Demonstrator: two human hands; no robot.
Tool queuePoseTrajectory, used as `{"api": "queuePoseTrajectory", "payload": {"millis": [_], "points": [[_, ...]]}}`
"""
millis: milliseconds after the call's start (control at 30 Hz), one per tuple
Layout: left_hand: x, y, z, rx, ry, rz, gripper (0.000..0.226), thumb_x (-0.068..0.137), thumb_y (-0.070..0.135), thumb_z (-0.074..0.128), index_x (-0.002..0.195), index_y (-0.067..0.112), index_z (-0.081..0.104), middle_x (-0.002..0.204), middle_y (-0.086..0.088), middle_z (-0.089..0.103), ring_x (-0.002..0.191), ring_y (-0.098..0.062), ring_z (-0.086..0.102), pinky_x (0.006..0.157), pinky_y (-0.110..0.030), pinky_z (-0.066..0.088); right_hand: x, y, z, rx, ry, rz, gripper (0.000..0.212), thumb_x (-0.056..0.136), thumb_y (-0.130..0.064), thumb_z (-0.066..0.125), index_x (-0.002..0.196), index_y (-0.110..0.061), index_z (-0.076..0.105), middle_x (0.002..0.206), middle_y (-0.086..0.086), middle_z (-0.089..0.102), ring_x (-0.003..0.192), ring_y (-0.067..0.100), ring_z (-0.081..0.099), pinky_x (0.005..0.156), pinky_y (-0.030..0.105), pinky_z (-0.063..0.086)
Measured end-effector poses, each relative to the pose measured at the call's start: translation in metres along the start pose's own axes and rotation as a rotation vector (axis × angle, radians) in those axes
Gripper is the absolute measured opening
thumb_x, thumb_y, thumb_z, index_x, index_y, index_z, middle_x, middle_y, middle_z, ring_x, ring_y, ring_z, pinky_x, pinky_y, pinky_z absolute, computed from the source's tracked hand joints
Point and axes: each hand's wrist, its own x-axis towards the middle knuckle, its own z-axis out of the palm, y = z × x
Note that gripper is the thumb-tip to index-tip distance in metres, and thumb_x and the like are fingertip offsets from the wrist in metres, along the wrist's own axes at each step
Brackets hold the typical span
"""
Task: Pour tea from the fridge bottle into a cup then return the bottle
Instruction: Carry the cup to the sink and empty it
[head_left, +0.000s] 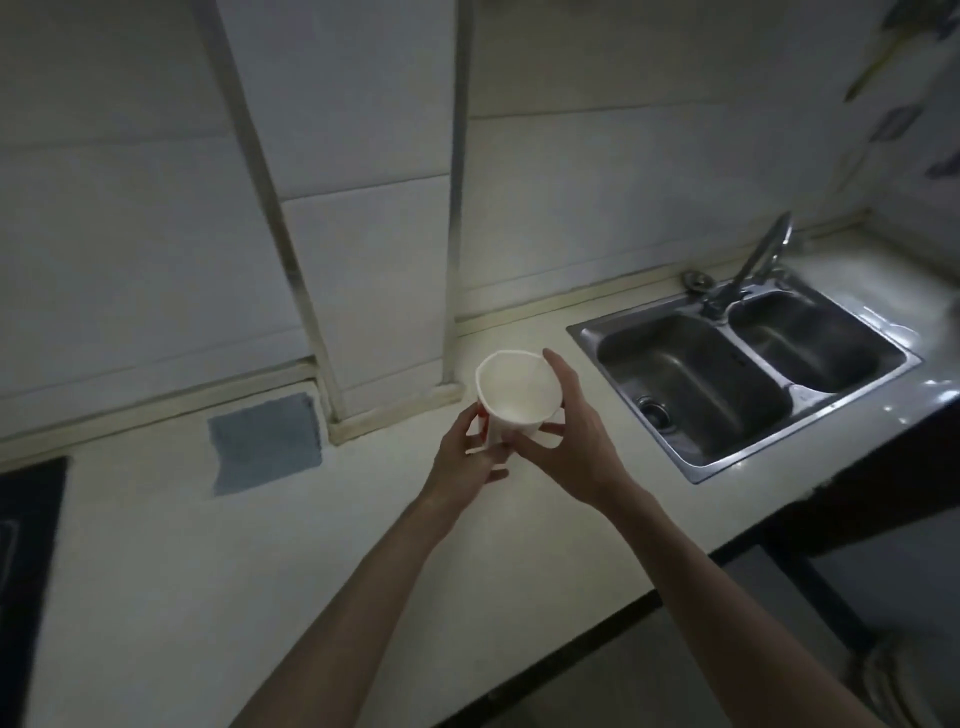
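A white paper cup (514, 392) with a bit of red print on its side is held above the pale counter (260, 571), its mouth tilted toward me and its inside looking empty. My left hand (467, 462) grips the cup's lower part from the left. My right hand (576, 441) wraps the cup from the right, fingers on the rim side and thumb under. The rim looks slightly squeezed out of round. No bottle and no fridge are in view.
A steel double-bowl sink (743, 374) with a tap (753, 265) lies at the right. A grey patch (265, 441) sits on the counter by the tiled wall. A dark stovetop (26, 571) fills the left edge. The counter's dark front edge (571, 670) runs below my arms.
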Motion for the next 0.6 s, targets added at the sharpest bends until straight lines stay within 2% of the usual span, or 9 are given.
{"api": "queuePoseTrajectory", "payload": {"millis": [133,200,300,333,433,500,600], "points": [[-0.001,0.003,0.043,0.046,-0.065,0.003,0.068,0.083,0.006,0.072,0.143,0.023,0.045,0.131,-0.021,0.058,0.113,-0.035,0.063,0.09,-0.049,0.058,-0.019,0.014,-0.038,0.014,0.059,0.05,0.106,0.073,-0.06,0.073,0.153,-0.018,0.017,0.152,0.0,0.035,0.134,0.014,0.043,0.101,0.038,0.052],[-0.002,0.003,0.069,0.067,-0.097,0.009,0.066,0.085,0.007,0.071,0.143,0.023,0.044,0.131,-0.019,0.058,0.113,-0.034,0.062,0.092,-0.049,0.057,-0.03,0.025,-0.06,0.018,0.087,0.059,0.103,0.073,-0.063,0.071,0.152,-0.022,0.019,0.151,-0.006,0.036,0.134,0.01,0.042,0.105,0.04,0.049],[-0.006,0.001,0.111,0.096,-0.147,0.015,0.069,0.08,0.016,0.072,0.142,0.025,0.044,0.132,-0.018,0.058,0.111,-0.032,0.064,0.092,-0.049,0.057,-0.049,0.038,-0.095,0.006,0.123,0.056,0.088,0.075,-0.058,0.073,0.144,-0.044,0.019,0.14,-0.03,0.033,0.127,-0.007,0.041,0.107,0.033,0.046],[-0.008,0.0,0.126,0.105,-0.163,0.016,0.069,0.078,0.018,0.072,0.141,0.025,0.045,0.131,-0.018,0.058,0.111,-0.032,0.065,0.092,-0.049,0.057,-0.057,0.044,-0.108,0.005,0.136,0.067,0.087,0.075,-0.06,0.072,0.141,-0.049,0.017,0.139,-0.031,0.033,0.127,-0.005,0.042,0.105,0.033,0.047],[-0.011,-0.005,0.171,0.129,-0.21,0.02,0.065,0.08,0.017,0.072,0.139,0.027,0.046,0.13,-0.017,0.059,0.11,-0.03,0.065,0.089,-0.046,0.059,-0.082,0.066,-0.144,0.024,0.172,0.114,0.095,0.076,-0.053,0.075,0.149,-0.035,0.017,0.147,-0.016,0.035,0.133,0.008,0.043,0.103,0.038,0.05],[-0.014,-0.01,0.203,0.149,-0.246,0.022,0.064,0.081,0.018,0.072,0.139,0.028,0.046,0.128,-0.016,0.061,0.109,-0.029,0.066,0.087,-0.042,0.06,-0.099,0.081,-0.169,0.036,0.211,0.137,0.098,0.077,-0.041,0.079,0.152,-0.028,0.017,0.145,-0.018,0.034,0.133,0.006,0.041,0.102,0.038,0.051],[-0.02,-0.017,0.253,0.163,-0.304,0.004,0.064,0.082,0.021,0.074,0.14,0.027,0.046,0.127,-0.016,0.062,0.107,-0.028,0.067,0.084,-0.038,0.06,-0.124,0.1,-0.209,0.036,0.265,0.153,0.097,0.077,-0.037,0.082,0.152,-0.025,0.02,0.141,-0.03,0.032,0.131,-0.004,0.039,0.101,0.036,0.052]]}}
